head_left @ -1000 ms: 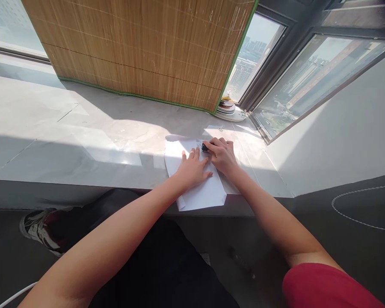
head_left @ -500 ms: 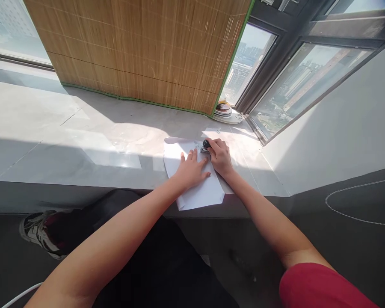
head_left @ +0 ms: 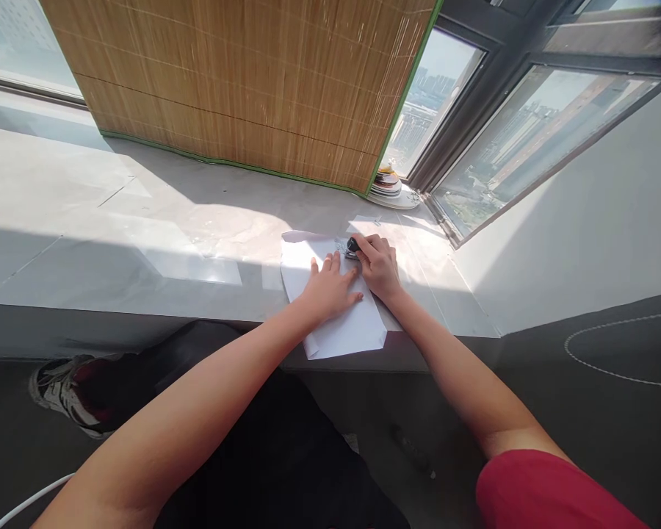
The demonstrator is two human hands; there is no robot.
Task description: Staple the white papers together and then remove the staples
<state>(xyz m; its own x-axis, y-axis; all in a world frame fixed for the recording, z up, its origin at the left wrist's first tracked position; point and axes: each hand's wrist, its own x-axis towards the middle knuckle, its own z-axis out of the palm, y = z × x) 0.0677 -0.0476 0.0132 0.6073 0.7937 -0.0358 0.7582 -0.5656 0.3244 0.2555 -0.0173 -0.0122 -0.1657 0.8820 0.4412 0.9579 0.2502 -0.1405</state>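
Note:
White sheets of paper [head_left: 352, 338] lie on the ledge, their near end jutting past its front edge. My left hand [head_left: 331, 288] rests flat on the paper with its fingers spread. Closed around a small black and silver stapler [head_left: 353, 248] is my right hand [head_left: 381, 268], at the paper's upper right side. The stapler's front points left over the paper, and the fingers hide its rear. Just left of it, small silvery bits [head_left: 340, 247] lie on the paper, too small to make out clearly.
A bamboo blind [head_left: 242, 88] with green edging hangs behind the pale tiled ledge [head_left: 198, 242]. Stacked plates [head_left: 386, 187] stand in the corner by the windows [head_left: 534, 139]. A beaded cord [head_left: 576, 356] hangs at the right wall. My shoe [head_left: 60, 393] is at lower left.
The view has shifted slightly. Both hands keep nearly the same places on the paper and the stapler, with no clear movement between them.

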